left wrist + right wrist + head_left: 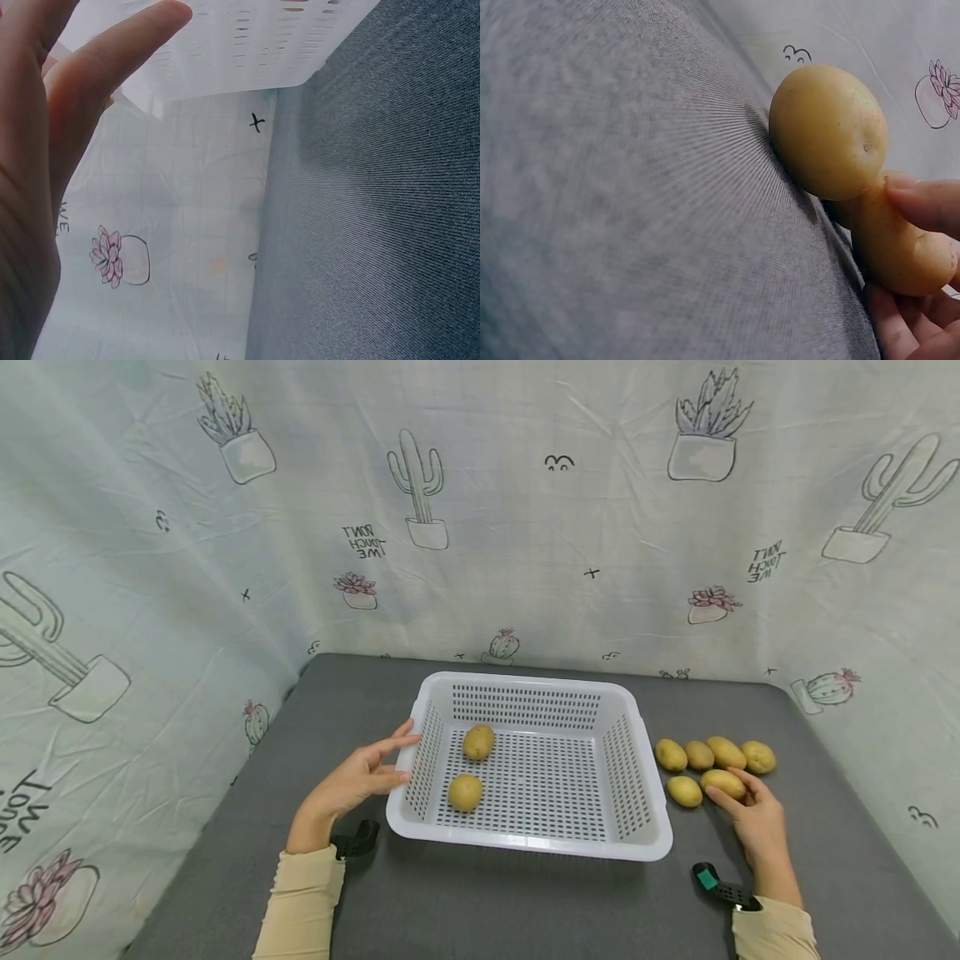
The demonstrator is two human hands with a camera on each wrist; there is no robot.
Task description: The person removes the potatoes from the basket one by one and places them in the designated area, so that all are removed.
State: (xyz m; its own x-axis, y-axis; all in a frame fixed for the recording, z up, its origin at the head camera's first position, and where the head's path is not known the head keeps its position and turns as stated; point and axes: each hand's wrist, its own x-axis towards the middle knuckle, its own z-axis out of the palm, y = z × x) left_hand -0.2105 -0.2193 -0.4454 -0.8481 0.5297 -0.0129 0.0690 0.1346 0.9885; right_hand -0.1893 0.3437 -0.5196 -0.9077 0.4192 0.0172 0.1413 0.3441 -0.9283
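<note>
A white perforated plastic basket (528,843) stands on the grey cloth, with two potatoes inside, one potato (478,742) behind the other potato (465,792). At its left rim is my left hand (360,779), thumb and fingers extended against the side; the left wrist view shows the thumb (124,56) stretched out by the basket wall (247,45). To the right of the basket, my right hand (761,827) pinches a potato (722,783) between thumb and fingers, low at the cloth. Close beside it lies another potato (829,131), large in the right wrist view.
Behind the right hand, a row of several potatoes (725,752) lies on the grey cloth (525,910), right of the basket. A pale curtain (510,543) printed with cactus drawings hangs behind and along both sides. A dark band (738,895) is on the right wrist.
</note>
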